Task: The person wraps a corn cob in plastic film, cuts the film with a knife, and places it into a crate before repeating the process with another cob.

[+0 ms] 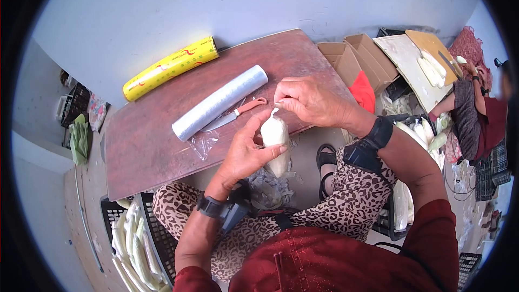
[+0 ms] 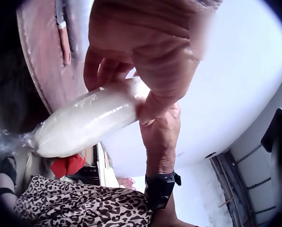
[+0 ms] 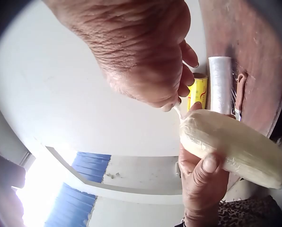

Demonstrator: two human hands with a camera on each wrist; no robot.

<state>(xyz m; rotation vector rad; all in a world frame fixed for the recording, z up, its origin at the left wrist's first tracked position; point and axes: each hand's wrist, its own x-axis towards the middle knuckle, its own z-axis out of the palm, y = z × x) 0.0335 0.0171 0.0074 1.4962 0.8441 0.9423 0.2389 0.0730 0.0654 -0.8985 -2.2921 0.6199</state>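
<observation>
My left hand (image 1: 244,154) grips a pale, long vegetable (image 1: 276,135) wrapped in clear cling film, held in front of the table's near edge. Thumb and fingers lie on either side of it. At its upper end the film is drawn into a twisted tail (image 3: 179,112), which my right hand (image 1: 316,100) pinches between thumb and fingertips. Loose film (image 2: 11,142) trails from the lower end in the left wrist view. Beyond the hands, a roll of cling film (image 1: 220,101) lies on the table beside a knife (image 1: 251,106) with an orange-brown handle.
A yellow printed roll (image 1: 170,68) lies at the back of the reddish table (image 1: 146,154). Black crates with pale long vegetables (image 1: 135,249) flank my legs. Cardboard boxes (image 1: 359,59) stand at the right; farther right, another person (image 1: 481,108) works beside boards. Scraps of film (image 1: 268,189) lie below.
</observation>
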